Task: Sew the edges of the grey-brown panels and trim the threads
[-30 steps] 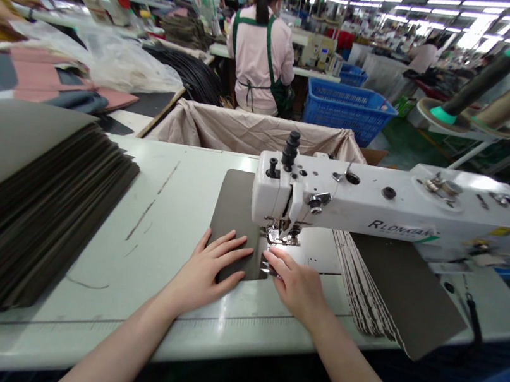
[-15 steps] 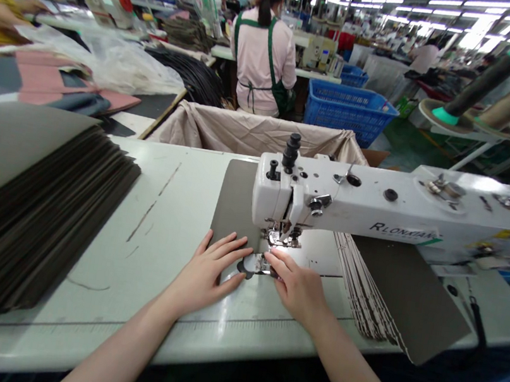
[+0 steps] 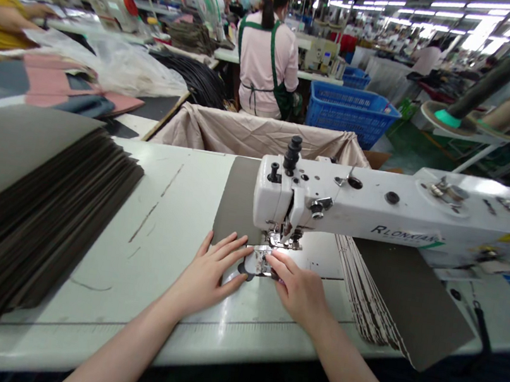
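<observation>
Grey-brown panel (image 3: 238,198), just left of the presser foot (image 3: 282,241), is steadied by the wide-spread left hand (image 3: 208,278); even guiding is advised, the right hand (image 3: 302,288), its grip impossible to tell, held clear.

The panel (image 3: 237,198) is grey-brown, thin and smooth. It lies flat on the tabletop (image 3: 185,206), its far end reaching the tabletop's far edge. Its right part is hidden by the head of the machine (image 3: 354,196). Its near end is beside the presser foot (image 3: 281,239), partly covered by the fingers of the left hand (image 3: 211,274). The machine is white, with dark lettering, and its arm extends toward the tabletop's right end. Its shiny plate (image 3: 254,258) lies bare between the presser foot and the tabletop's near edge.
</observation>
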`<state>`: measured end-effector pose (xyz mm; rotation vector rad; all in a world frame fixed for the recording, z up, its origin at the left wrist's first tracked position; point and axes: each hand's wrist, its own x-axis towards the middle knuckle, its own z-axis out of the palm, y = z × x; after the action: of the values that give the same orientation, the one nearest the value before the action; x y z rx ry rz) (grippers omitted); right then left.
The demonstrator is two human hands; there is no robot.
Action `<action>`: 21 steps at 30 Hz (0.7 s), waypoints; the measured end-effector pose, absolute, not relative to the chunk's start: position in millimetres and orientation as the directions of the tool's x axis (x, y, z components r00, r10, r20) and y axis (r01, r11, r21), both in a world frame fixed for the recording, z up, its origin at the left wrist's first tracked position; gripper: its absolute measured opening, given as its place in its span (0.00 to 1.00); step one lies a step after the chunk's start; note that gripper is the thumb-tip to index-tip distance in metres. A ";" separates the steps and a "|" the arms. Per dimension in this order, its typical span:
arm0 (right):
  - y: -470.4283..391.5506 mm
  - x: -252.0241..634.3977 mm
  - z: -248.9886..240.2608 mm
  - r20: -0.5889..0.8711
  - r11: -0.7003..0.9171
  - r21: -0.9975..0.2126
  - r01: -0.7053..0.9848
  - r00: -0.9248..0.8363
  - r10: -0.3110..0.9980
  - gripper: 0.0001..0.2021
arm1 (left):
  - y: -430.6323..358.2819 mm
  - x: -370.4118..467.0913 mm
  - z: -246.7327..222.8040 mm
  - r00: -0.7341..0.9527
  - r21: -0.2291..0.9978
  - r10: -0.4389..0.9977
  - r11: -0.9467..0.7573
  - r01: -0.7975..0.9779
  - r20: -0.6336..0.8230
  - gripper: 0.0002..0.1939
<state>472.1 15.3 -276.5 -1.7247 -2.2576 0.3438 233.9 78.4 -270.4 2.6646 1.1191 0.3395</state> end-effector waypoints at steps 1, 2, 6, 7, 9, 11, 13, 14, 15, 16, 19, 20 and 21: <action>15.3 472.1 -276.9 0.075 0.259 -0.351 0.900 -0.249 0.966 0.28 | 78.3 234.1 -270.4 0.681 0.295 0.723 -0.681 0.671 0.118 0.27; 15.2 472.0 -277.1 0.074 0.259 -0.348 0.901 -0.249 0.966 0.28 | 78.2 234.3 -270.2 0.680 0.291 0.724 -0.679 0.674 0.116 0.27; 15.3 471.6 -276.5 0.071 0.252 -0.341 0.905 -0.243 0.967 0.28 | 78.1 235.1 -268.1 0.676 0.291 0.728 -0.675 0.678 0.114 0.28; 15.3 471.5 -276.0 0.070 0.251 -0.342 0.906 -0.242 0.968 0.28 | 78.1 235.2 -267.5 0.675 0.292 0.729 -0.674 0.679 0.113 0.28; 15.4 471.2 -274.8 0.064 0.248 -0.342 0.907 -0.241 0.969 0.28 | 78.0 235.3 -266.8 0.675 0.290 0.730 -0.673 0.681 0.109 0.28; 15.4 471.0 -273.8 0.057 0.245 -0.339 0.908 -0.240 0.969 0.27 | 78.0 235.3 -266.9 0.674 0.287 0.731 -0.672 0.683 0.107 0.28; 15.3 471.0 -273.4 0.055 0.247 -0.340 0.907 -0.243 0.968 0.28 | 78.2 235.1 -267.5 0.674 0.287 0.730 -0.674 0.681 0.112 0.28; 15.3 471.1 -273.3 0.055 0.249 -0.342 0.906 -0.245 0.968 0.28 | 78.3 235.0 -267.9 0.674 0.287 0.729 -0.674 0.680 0.115 0.28; 15.3 471.1 -273.3 0.056 0.251 -0.343 0.905 -0.246 0.968 0.28 | 78.5 234.9 -268.4 0.674 0.287 0.729 -0.675 0.680 0.117 0.28; 15.4 471.2 -273.3 0.058 0.251 -0.345 0.904 -0.246 0.967 0.28 | 78.6 234.8 -268.8 0.674 0.286 0.729 -0.675 0.680 0.118 0.28; 15.7 471.2 -273.6 0.058 0.250 -0.348 0.903 -0.246 0.968 0.28 | 78.8 234.4 -269.7 0.670 0.285 0.733 -0.671 0.685 0.115 0.29; 15.8 471.2 -273.7 0.058 0.249 -0.349 0.903 -0.245 0.968 0.28 | 78.7 234.3 -269.8 0.670 0.284 0.733 -0.670 0.685 0.115 0.28; 15.7 471.1 -273.9 0.059 0.249 -0.350 0.903 -0.244 0.968 0.28 | 78.7 234.3 -269.9 0.670 0.283 0.733 -0.671 0.685 0.116 0.28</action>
<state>471.1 15.7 -273.9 -1.7423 -2.2603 0.3551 234.3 78.7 -269.9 2.6691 1.1497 0.3247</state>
